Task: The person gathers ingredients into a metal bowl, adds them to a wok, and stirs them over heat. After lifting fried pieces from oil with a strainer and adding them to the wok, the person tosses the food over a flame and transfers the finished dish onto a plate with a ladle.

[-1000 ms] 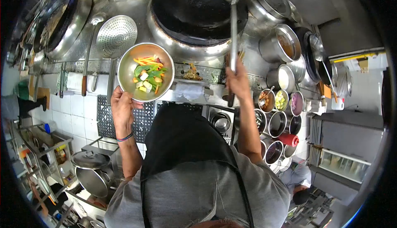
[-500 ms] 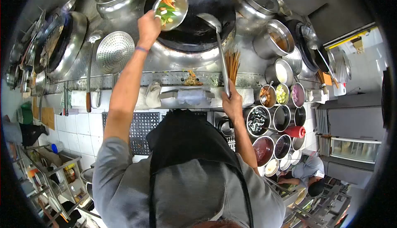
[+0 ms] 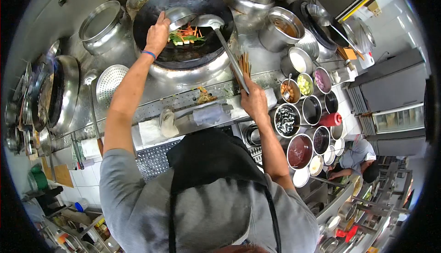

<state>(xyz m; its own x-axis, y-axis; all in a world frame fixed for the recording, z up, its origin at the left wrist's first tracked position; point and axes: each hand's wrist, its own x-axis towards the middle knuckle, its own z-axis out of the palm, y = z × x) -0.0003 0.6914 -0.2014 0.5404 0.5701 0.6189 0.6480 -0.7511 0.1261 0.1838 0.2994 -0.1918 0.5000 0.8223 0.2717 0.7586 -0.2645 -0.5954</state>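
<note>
Left hand: my left hand grips the rim of a steel mixing bowl, fingers closed on its near-left side; a thin band circles the wrist.
Mixing bowl: tilted steeply over the wok, mouth turned down towards its interior.
Cut vegetables: orange strips, green leaves and pale pieces show within the wok's outline, just below the bowl; whether all rest on the metal, I cannot tell.
Right hand: my right hand grasps the lower end of the long handle of a ladle.
Ladle head: over the wok, immediately right of the mixing bowl; contact between the two cannot be told.
Bamboo wok brush: its bristles stand just beside the ladle handle.
Perforated skimmer: on the steel range, left of my left forearm.
Ingredient pots: to the right of my right hand, one with diced yellow-green pieces, one with chopped purple pieces.
Squeeze bottle: red, lying among the pots.
</note>
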